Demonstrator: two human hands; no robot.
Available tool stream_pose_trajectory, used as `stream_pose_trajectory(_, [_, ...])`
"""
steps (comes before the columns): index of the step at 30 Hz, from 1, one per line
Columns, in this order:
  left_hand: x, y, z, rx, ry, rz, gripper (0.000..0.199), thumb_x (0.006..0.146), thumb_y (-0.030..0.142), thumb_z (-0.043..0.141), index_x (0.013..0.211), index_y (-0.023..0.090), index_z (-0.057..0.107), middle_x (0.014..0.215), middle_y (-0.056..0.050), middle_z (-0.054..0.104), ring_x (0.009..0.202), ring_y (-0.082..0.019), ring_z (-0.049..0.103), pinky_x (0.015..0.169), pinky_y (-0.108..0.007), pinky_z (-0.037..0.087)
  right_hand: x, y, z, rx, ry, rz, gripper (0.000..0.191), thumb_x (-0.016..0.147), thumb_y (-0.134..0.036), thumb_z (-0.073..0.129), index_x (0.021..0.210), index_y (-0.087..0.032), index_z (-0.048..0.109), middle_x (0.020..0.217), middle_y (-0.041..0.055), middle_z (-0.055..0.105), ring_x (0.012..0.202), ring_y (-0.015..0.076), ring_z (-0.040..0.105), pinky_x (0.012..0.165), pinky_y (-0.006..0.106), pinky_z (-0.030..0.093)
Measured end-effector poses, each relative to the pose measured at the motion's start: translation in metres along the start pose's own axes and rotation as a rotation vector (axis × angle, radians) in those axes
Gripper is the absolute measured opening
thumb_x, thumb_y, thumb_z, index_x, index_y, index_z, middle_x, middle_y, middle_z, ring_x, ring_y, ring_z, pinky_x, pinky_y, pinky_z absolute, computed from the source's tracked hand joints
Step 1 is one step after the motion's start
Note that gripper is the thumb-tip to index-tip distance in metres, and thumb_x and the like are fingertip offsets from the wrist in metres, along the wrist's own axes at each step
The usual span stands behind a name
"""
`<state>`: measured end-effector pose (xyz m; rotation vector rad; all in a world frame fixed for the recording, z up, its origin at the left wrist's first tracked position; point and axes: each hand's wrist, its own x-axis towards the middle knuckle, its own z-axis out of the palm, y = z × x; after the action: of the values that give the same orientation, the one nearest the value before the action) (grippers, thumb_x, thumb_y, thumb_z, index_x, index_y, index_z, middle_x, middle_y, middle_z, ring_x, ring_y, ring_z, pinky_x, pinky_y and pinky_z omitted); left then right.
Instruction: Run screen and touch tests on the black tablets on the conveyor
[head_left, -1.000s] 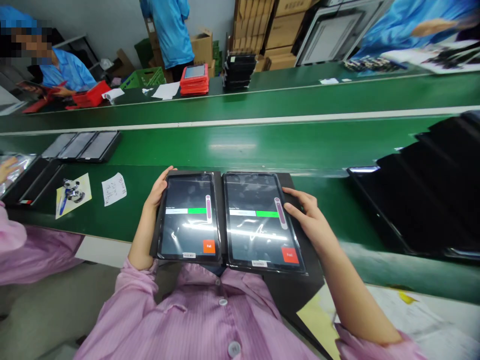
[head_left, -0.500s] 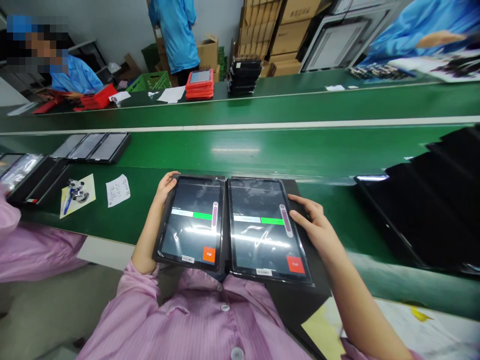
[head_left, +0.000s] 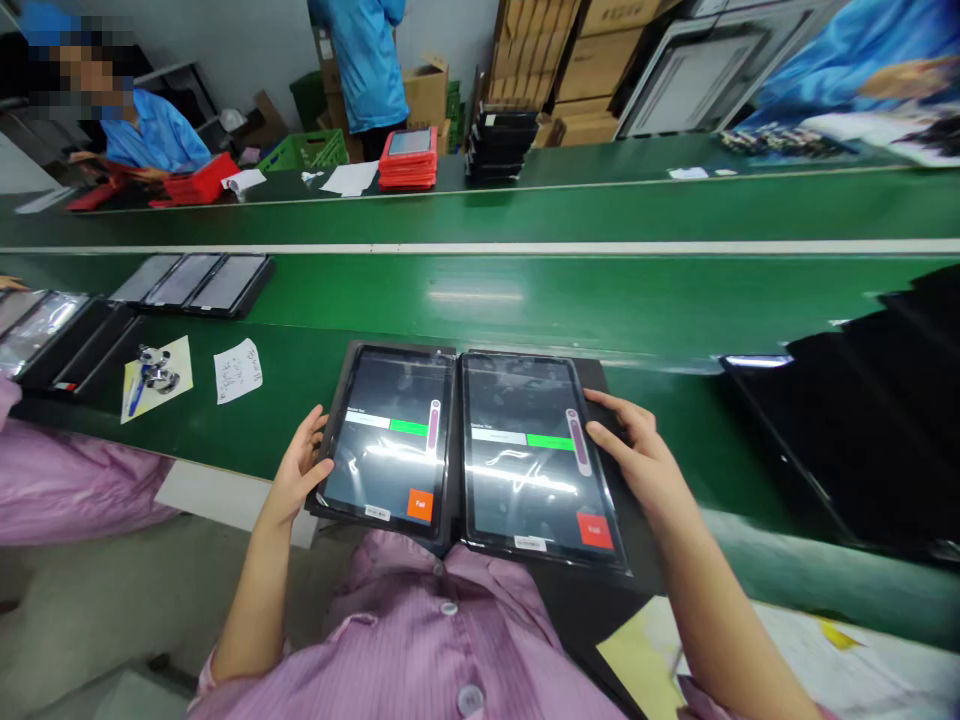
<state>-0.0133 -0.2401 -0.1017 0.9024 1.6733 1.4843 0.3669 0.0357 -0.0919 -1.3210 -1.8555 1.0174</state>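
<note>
Two tablets lie side by side in front of me, their screens lit with a green bar and a red or orange "Fail" box. My left hand [head_left: 300, 470] grips the left edge of the left tablet [head_left: 390, 435], thumb on its rim and fingers at the side of the black case under it. On the other side, my right hand [head_left: 634, 445] holds the right edge of the right tablet [head_left: 536, 460], with its thumb and forefinger at the border and the dark case [head_left: 637, 540] beneath.
Black cases [head_left: 862, 420] are piled at the right. Three tablets [head_left: 191, 283] lie at the left, near a note [head_left: 238, 371] and a yellow sheet [head_left: 180, 375] with metal parts. Red cases [head_left: 409, 165] stand across the green bench [head_left: 570, 300], where people in blue work.
My left hand has slid down the left tablet's edge, from its upper corner to about the middle. My right hand stays at the right tablet's edge. The view has shifted slightly.
</note>
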Motion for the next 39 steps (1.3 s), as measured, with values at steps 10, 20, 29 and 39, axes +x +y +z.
stream_pose_trajectory(10, [-0.001,0.006,0.008,-0.106,0.015,-0.025,0.085,0.079,0.045,0.080,0.152,0.020,0.045,0.149,-0.014,0.053,0.132,-0.032,0.054,0.109,-0.040,0.046,-0.010,-0.007,-0.003,-0.004,0.072,-0.062,0.059,0.083,-0.059,0.062,0.132,-0.026,0.060,0.128,0.0123,0.053,0.120,0.0330,0.054,0.106,0.053,0.044])
stream_pose_trajectory(20, [-0.005,0.003,0.017,-0.033,0.168,0.006,0.075,0.080,0.056,0.076,0.144,0.023,0.055,0.151,-0.011,0.053,0.137,-0.031,0.050,0.112,-0.039,0.044,-0.138,-0.089,0.061,-0.763,-0.138,-0.892,0.082,0.087,-0.078,0.049,0.146,-0.022,0.055,0.148,0.0157,0.053,0.135,0.0386,0.038,0.120,0.064,0.000])
stream_pose_trajectory(29, [-0.011,0.002,0.013,0.242,0.154,0.196,0.070,0.086,0.054,0.068,0.147,0.026,0.048,0.151,-0.012,0.045,0.135,-0.033,0.046,0.112,-0.046,0.041,-0.147,-0.086,0.072,-0.694,-0.049,-0.892,0.076,0.095,-0.073,0.038,0.139,-0.016,0.061,0.142,0.0121,0.062,0.135,0.0323,0.039,0.121,0.061,-0.011])
stream_pose_trajectory(39, [-0.008,0.003,0.001,0.068,0.021,0.091,0.092,0.081,0.075,0.058,0.154,0.026,0.034,0.154,-0.013,0.037,0.141,-0.038,0.035,0.120,-0.057,0.025,-0.150,-0.066,0.057,-0.542,0.156,-0.752,0.043,0.096,-0.058,0.052,0.119,-0.028,0.072,0.137,0.0129,0.062,0.128,0.0331,0.050,0.119,0.065,0.010])
